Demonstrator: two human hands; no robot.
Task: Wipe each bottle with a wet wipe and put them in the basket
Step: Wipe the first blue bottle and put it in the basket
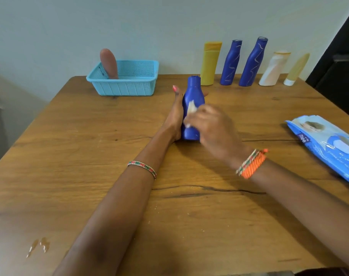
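While our left hand [176, 114] grips the upright dark blue plastic bottle [192, 108] at mid wooden surface [90, 148], our right hand [213, 128] pinches a white wet wipe [191, 108] against it; the light blue perforated basket [127, 80] sits well apart.

A wooden table [90, 146] with brown grain, dark cracks and a wet patch [39, 246] near its front left corner fills most of the view. Behind the table's far edge rises a plain pale wall [129, 26], evenly lit. To the right of the table's far right corner stands a dark door [340, 76].
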